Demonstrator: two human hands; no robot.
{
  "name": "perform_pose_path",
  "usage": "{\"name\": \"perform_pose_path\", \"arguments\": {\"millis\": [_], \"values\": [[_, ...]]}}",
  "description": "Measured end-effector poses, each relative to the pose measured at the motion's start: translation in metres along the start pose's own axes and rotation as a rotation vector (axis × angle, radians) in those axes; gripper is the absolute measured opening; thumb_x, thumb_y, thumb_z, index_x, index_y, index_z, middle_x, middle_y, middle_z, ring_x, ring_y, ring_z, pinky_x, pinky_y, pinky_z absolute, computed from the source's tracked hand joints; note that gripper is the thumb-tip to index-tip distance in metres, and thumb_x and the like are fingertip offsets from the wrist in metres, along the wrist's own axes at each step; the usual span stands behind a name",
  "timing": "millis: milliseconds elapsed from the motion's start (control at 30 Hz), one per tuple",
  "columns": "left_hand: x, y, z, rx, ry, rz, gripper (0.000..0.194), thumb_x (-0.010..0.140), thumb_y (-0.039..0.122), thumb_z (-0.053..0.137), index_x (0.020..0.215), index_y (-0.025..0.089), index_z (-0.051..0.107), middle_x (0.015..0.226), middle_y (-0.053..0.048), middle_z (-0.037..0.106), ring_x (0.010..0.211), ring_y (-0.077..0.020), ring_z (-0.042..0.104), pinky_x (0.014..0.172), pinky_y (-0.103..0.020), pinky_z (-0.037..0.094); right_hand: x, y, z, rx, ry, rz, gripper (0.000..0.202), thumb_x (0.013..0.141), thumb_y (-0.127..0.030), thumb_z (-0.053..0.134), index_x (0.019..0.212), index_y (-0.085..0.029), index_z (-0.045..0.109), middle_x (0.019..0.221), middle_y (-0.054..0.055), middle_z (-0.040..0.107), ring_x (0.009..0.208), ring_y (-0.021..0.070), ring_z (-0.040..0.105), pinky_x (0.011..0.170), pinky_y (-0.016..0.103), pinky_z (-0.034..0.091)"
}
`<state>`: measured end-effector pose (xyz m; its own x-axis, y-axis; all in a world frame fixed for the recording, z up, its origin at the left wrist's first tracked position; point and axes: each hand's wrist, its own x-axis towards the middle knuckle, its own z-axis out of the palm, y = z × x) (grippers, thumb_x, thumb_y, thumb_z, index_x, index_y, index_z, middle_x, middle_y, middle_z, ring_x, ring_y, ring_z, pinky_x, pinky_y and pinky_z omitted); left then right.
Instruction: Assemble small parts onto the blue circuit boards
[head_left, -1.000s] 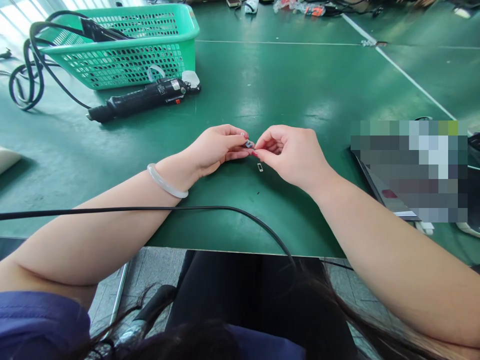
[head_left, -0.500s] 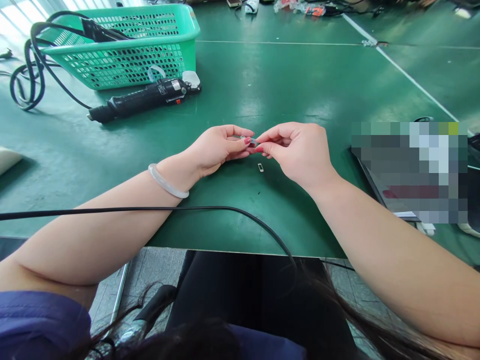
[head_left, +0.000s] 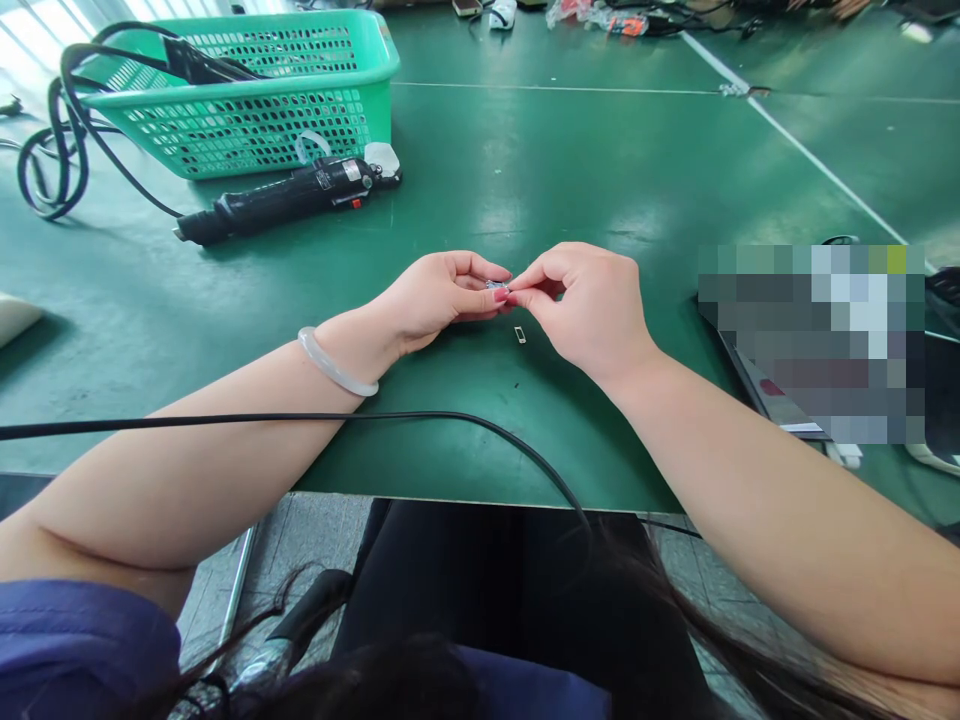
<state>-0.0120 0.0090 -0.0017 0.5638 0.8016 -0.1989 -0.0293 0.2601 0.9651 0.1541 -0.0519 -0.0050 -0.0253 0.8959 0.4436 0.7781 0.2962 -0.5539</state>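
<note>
Between the thumb and fingers of my left hand [head_left: 442,298] is a small silvery metal part [head_left: 495,286], largely covered by the fingertips. The thumb and forefinger of my right hand [head_left: 589,300] pinch together at the right end of that part, touching the left fingertips. Whether the right fingers grip the same part or a separate tiny piece is hidden. Just below the hands, a small rectangular metal frame [head_left: 520,335] lies flat on the green table [head_left: 450,450]. A tiny dark speck rests nearer the table's front edge.
A black electric screwdriver [head_left: 289,200] lies before a green plastic basket [head_left: 255,125] at back left. A black cable [head_left: 420,415] crosses above my left forearm. At right is a blurred-out flat object [head_left: 817,350]. Several small items line the far edge.
My right hand has shifted slightly left, closer against my left fingertips. The small metal part now shows less between the hands. The frame on the table has stayed put.
</note>
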Motion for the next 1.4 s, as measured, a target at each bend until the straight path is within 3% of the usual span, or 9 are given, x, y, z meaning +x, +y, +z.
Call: {"name": "perform_pose_path", "arguments": {"millis": [667, 733, 867, 933, 1133, 1300, 1400], "values": [[0.001, 0.0, -0.001, -0.006, 0.001, -0.019, 0.016, 0.078, 0.004, 0.072, 0.091, 0.009, 0.064, 0.079, -0.005, 0.072, 0.076, -0.0108, 0.07, 0.092, -0.031, 0.053, 0.001, 0.002, -0.006, 0.08, -0.029, 0.058, 0.012, 0.078, -0.03, 0.071, 0.085, -0.02, 0.073, 0.078, 0.003, 0.069, 0.069, 0.0168, 0.059, 0.068, 0.035, 0.048], [0.001, 0.0, 0.001, -0.028, 0.03, -0.021, 0.017, 0.078, 0.003, 0.072, 0.09, 0.009, 0.063, 0.079, -0.005, 0.071, 0.077, -0.0109, 0.07, 0.092, -0.03, 0.053, 0.001, 0.003, -0.011, 0.055, -0.089, 0.084, 0.012, 0.077, -0.031, 0.071, 0.083, -0.02, 0.072, 0.074, 0.002, 0.067, 0.067, 0.016, 0.057, 0.066, 0.034, 0.046], [0.001, 0.002, 0.003, -0.035, 0.078, -0.037, 0.017, 0.078, 0.003, 0.072, 0.09, 0.01, 0.063, 0.079, -0.004, 0.07, 0.077, -0.0113, 0.071, 0.093, -0.031, 0.054, 0.002, 0.009, -0.017, -0.002, -0.386, 0.081, 0.015, 0.07, -0.028, 0.077, 0.085, -0.023, 0.076, 0.074, 0.0, 0.063, 0.064, 0.0138, 0.052, 0.062, 0.031, 0.04], [0.001, 0.003, 0.004, -0.025, 0.091, -0.042, 0.017, 0.078, 0.003, 0.071, 0.09, 0.01, 0.063, 0.079, -0.004, 0.07, 0.078, -0.0113, 0.071, 0.093, -0.031, 0.054, 0.002, 0.012, -0.017, -0.011, -0.461, 0.047, 0.015, 0.071, -0.024, 0.075, 0.086, -0.025, 0.077, 0.078, 0.0, 0.063, 0.066, 0.0134, 0.052, 0.063, 0.031, 0.039], [0.001, 0.002, 0.003, -0.009, 0.073, -0.031, 0.015, 0.08, 0.002, 0.069, 0.09, 0.01, 0.062, 0.081, -0.005, 0.07, 0.077, -0.0118, 0.071, 0.091, -0.031, 0.054, 0.005, 0.013, -0.01, -0.074, -0.437, 0.04, 0.004, 0.074, -0.019, 0.072, 0.071, -0.021, 0.073, 0.075, -0.001, 0.061, 0.066, 0.0124, 0.051, 0.063, 0.029, 0.037], [0.001, 0.001, 0.002, -0.004, 0.062, -0.024, 0.015, 0.081, 0.002, 0.068, 0.091, 0.01, 0.062, 0.081, -0.005, 0.071, 0.077, -0.0117, 0.071, 0.091, -0.03, 0.054, 0.005, 0.016, -0.009, -0.078, -0.408, 0.079, 0.013, 0.082, -0.028, 0.067, 0.072, -0.021, 0.071, 0.069, -0.001, 0.063, 0.063, 0.0124, 0.051, 0.062, 0.03, 0.037], [0.001, 0.002, 0.003, -0.012, 0.069, -0.033, 0.015, 0.08, 0.002, 0.069, 0.09, 0.01, 0.062, 0.081, -0.006, 0.071, 0.077, -0.012, 0.071, 0.091, -0.031, 0.053, 0.005, 0.018, -0.012, -0.044, -0.424, 0.086, 0.015, 0.084, -0.023, 0.06, 0.078, -0.022, 0.074, 0.071, -0.001, 0.066, 0.064, 0.0127, 0.054, 0.064, 0.03, 0.039]]}}
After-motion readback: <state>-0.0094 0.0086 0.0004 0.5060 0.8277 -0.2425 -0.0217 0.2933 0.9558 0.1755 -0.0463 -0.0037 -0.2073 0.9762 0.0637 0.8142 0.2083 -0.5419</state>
